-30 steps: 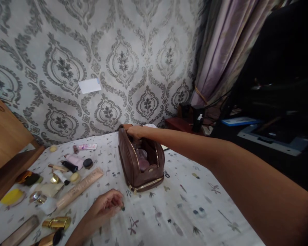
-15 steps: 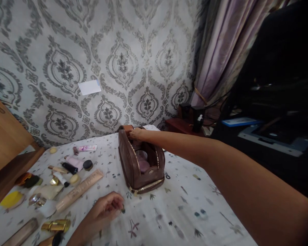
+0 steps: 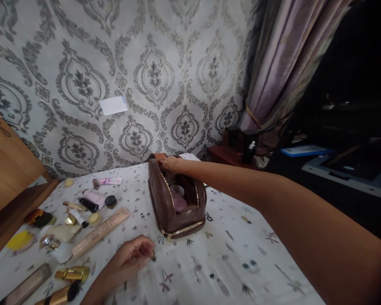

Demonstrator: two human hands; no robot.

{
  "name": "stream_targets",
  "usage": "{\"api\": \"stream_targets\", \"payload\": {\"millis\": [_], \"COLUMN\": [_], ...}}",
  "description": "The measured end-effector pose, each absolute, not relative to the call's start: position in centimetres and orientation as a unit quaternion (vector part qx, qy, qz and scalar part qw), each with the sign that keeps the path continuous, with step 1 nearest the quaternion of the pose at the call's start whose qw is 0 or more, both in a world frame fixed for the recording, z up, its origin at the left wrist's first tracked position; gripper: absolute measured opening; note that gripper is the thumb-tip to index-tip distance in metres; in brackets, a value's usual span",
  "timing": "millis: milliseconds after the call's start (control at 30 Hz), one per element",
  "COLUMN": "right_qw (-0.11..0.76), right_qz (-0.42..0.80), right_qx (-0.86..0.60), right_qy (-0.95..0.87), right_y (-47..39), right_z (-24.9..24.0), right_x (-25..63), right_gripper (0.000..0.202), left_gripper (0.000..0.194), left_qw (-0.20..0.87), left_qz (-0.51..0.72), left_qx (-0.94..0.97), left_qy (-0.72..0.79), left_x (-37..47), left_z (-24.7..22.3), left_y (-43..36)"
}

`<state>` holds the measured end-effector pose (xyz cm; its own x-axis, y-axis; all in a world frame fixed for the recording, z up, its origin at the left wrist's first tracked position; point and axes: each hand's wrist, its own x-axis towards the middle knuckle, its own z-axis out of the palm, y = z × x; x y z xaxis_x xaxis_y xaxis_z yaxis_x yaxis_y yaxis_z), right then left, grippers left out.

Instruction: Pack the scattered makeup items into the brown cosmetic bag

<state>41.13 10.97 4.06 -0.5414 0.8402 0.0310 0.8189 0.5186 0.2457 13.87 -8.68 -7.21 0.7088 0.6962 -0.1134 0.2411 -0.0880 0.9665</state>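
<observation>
- Here's the brown bag (image 3: pixel 160 203), upright on the patterned cloth (image 3: pixel 216 250), near the wall, its top gaping, and the right hand (image 3: pixel 169 164) is at the far end of that opening!
- Those right fingers bend in at the rim, tips out of sight; whether they grip the bag or something inside, I cannot tell. A blind reach like that could knock contents together or catch the wrong item.
- Gold zip teeth line both sides of the mouth, close to the hand: a quick pull out could scrape the skin or snag whatever comes up.
- Down inside sits a pink round item (image 3: pixel 179 204), with a clear round piece (image 3: pixel 178 190) just behind it; rummaging could push them deeper or crack a brittle lid.
- And the left hand (image 3: pixel 131 253)! Low in front of the bag, apart from it, fingers loosely curled. A small dark spot shows by the tips, but held thing or cloth print, I cannot tell. With no hand bracing the near end, a hard tug at the far end could slide or tip the bag.
- Over on the left, a crowd of cosmetics: the peach tube (image 3: pixel 101 232) lies near that left forearm, the gold tube (image 3: pixel 72 273) close by too. A careless sweep, or rucked cloth, could set them rolling.
</observation>
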Motion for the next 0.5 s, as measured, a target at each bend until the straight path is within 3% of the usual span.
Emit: {"api": "stream_targets", "payload": {"millis": [133, 300, 367, 500], "right_qw": [0.103, 0.081, 0.053, -0.087], "right_qz": [0.084, 0.092, 0.11, 0.152], "right_qx": [0.481, 0.486, 0.501, 0.514], "right_qy": [0.867, 0.865, 0.857, 0.84], "right_y": [9.0, 5.0, 2.8, -2.6], "right_z": [6.7, 10.0, 10.9, 10.7], "right_x": [41.3, 41.7, 41.8, 41.6], "right_gripper": [0.023, 0.021, 0.024, 0.022], "left_gripper": [0.048, 0.051, 0.051, 0.046], "left_qw": [0.588, 0.584, 0.584, 0.598], "left_qz": [0.197, 0.198, 0.202, 0.216], "left_qx": [0.709, 0.713, 0.713, 0.701], "left_qy": [0.336, 0.333, 0.331, 0.324], "left_x": [14.0, 14.0, 14.0, 13.9], "left_z": [-6.6, -6.2, -6.2, -6.4], "left_y": [-8.9, -9.1, -9.2, -9.2]}}
